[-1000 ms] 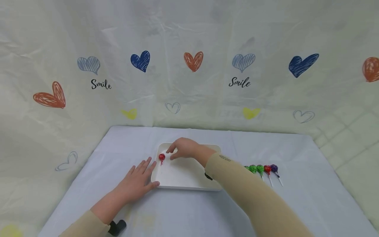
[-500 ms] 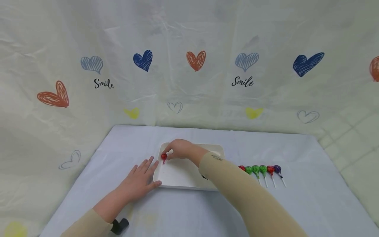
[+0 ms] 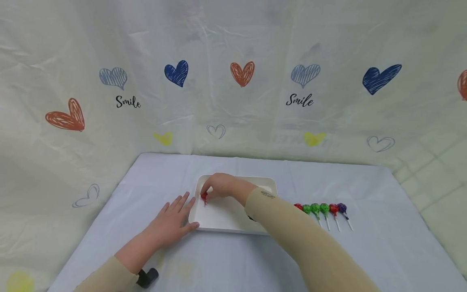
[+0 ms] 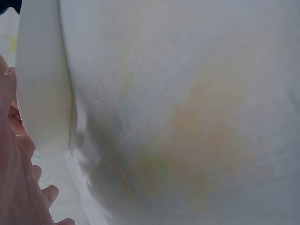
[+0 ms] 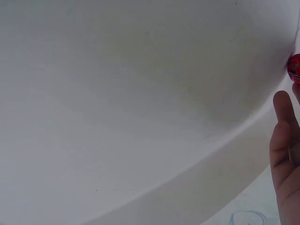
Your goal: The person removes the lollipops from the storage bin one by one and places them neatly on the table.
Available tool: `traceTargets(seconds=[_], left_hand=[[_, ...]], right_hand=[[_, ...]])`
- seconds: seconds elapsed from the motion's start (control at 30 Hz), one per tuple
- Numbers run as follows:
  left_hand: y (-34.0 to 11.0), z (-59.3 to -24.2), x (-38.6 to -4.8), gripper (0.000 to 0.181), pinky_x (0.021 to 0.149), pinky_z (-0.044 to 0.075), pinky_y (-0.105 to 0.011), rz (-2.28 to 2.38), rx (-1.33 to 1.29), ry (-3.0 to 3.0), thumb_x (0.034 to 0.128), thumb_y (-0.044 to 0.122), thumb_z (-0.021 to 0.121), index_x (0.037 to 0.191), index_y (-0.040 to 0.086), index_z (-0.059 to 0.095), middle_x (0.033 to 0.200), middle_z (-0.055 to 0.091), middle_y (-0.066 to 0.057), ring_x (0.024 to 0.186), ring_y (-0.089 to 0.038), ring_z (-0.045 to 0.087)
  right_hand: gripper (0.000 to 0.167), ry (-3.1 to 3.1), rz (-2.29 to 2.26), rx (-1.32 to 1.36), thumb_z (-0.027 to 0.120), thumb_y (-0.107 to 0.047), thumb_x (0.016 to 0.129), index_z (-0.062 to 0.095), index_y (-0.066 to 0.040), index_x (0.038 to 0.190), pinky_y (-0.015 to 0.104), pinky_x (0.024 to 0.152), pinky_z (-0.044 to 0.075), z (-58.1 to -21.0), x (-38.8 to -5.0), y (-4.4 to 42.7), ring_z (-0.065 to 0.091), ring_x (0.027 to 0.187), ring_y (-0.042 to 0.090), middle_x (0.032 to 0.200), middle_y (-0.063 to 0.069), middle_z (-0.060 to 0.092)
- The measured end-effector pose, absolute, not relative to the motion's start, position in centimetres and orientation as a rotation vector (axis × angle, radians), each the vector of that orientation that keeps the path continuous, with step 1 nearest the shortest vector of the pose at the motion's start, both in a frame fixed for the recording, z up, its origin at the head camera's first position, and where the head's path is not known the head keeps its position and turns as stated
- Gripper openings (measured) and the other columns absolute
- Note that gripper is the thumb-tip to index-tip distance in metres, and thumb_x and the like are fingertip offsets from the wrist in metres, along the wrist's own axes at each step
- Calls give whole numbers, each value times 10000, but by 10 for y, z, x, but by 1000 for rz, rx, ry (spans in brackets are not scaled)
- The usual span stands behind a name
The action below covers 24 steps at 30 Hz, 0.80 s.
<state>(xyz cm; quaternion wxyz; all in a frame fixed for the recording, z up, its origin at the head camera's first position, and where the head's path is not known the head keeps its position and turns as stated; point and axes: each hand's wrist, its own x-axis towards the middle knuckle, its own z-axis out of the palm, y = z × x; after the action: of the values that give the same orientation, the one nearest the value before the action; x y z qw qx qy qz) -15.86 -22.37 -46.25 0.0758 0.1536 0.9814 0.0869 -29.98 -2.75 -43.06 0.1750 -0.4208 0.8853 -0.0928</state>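
Observation:
In the head view a wrapped red lollipop point(image 3: 204, 196) is in the left part of a white tray point(image 3: 226, 217). The thumb and index finger of my right hand point(image 3: 221, 185) pinch its round head from above. At the right edge of the right wrist view, the red lollipop point(image 5: 294, 69) shows beside the fingers, partly cut off. My left hand point(image 3: 168, 224) lies with spread fingers at the tray's left side, its thumb at the near left corner. In the left wrist view the left hand point(image 4: 18, 173) is beside the tray's outer wall point(image 4: 43, 84).
To the right of the tray lies a row of several wrapped lollipops, among them a green lollipop point(image 3: 324, 208) and a purple lollipop point(image 3: 341, 208). My right forearm partly hides the row's left end. A white cloth point(image 3: 379, 251) covers the table.
My right hand has moved left to the red lollipop and taken hold of it. The lollipop has shifted slightly nearer within the tray. My left hand stays at the tray's edge.

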Motion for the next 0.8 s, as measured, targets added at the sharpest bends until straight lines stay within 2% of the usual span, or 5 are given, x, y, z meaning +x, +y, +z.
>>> traceTargets(seconds=[0.2, 0.4, 0.8], left_hand=[[-223, -462, -158, 874, 1167, 147, -624, 272, 455, 2943, 927, 621, 556, 1592, 165, 220, 1663, 100, -89, 1504, -355, 142], [-223, -464, -160, 885, 1168, 140, -625, 262, 441, 2945, 922, 636, 549, 1593, 167, 214, 1664, 92, -88, 1507, -351, 133], [-223, -464, -157, 871, 1160, 155, -633, 272, 467, 2951, 934, 621, 544, 1588, 139, 230, 1660, 106, -109, 1501, -363, 146]], right_hand=[[168, 2482, -271, -1132, 718, -214, 928, 787, -315, 1044, 268, 978, 458, -423, -294, -12, 572, 951, 72, 955, -214, 676], [169, 2455, -300, -1087, 728, -200, 920, 793, -325, 1013, 248, 922, 472, -419, -289, 7, 568, 926, 65, 929, -219, 676], [290, 2488, -359, -1035, 759, -297, 894, 744, -338, 1181, 240, 890, 498, -418, -285, 26, 603, 971, 49, 1135, -183, 688]])
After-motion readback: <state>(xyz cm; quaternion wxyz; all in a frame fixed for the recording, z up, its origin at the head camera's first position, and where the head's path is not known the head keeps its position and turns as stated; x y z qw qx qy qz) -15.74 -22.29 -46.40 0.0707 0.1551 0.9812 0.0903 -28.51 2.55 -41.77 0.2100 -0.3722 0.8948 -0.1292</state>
